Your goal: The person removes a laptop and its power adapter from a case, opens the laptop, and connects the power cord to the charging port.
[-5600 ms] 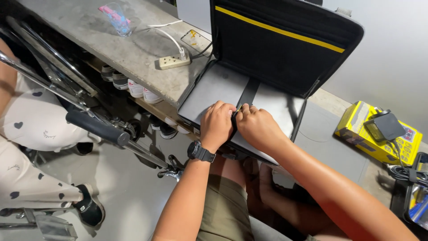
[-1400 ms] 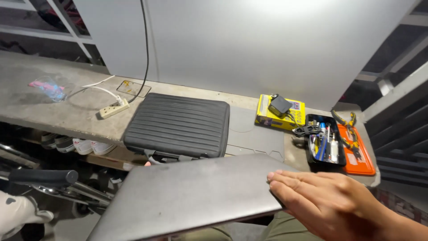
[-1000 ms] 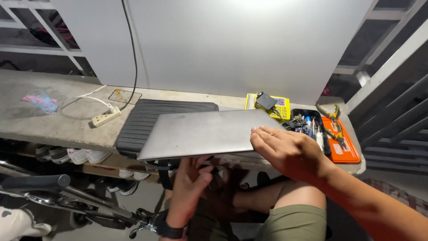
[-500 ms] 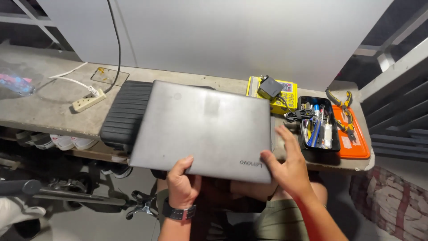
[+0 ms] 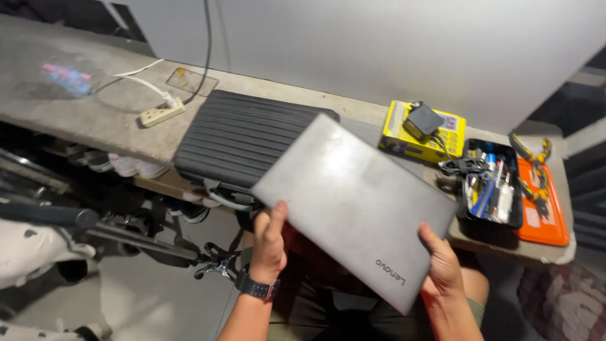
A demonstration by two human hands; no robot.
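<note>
Over the table's point(image 5: 95, 120) near edge, you hold a closed grey slab-shaped laptop point(image 5: 353, 202), tilted. Your left hand point(image 5: 270, 237) grips its near left edge; your right hand point(image 5: 442, 265) clamps the near right corner. It looks rigid, fairly heavy, smooth-lidded and likely slippery, so hold opposite edges. A black ribbed laptop case point(image 5: 243, 139) lies just behind.
</note>
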